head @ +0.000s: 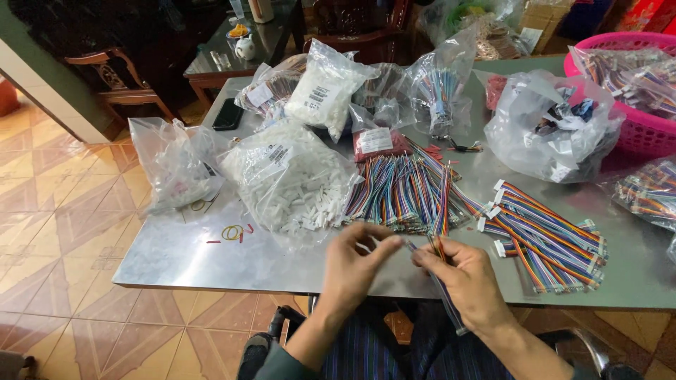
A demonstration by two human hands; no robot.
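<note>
Rainbow wire strip: a flat multicoloured ribbon cable runs between my two hands just past the near edge of the counter, its tail hanging down towards my lap.
Right hand: my right hand is closed around the strip, thumb and forefinger pinching it near the upper end.
Left hand: my left hand has its fingertips nipped on the strip's tip, the other fingers loosely curled.
Doing it well: I judge the strip should stay flat and untwisted, gripped close to the tip so the end does not wander.
Beside me: a heap of loose coloured wires lies ahead, finished bundles to its right.
Further out: a bag of white connectors lies to the left of the heap, a pink basket at the far right.
</note>
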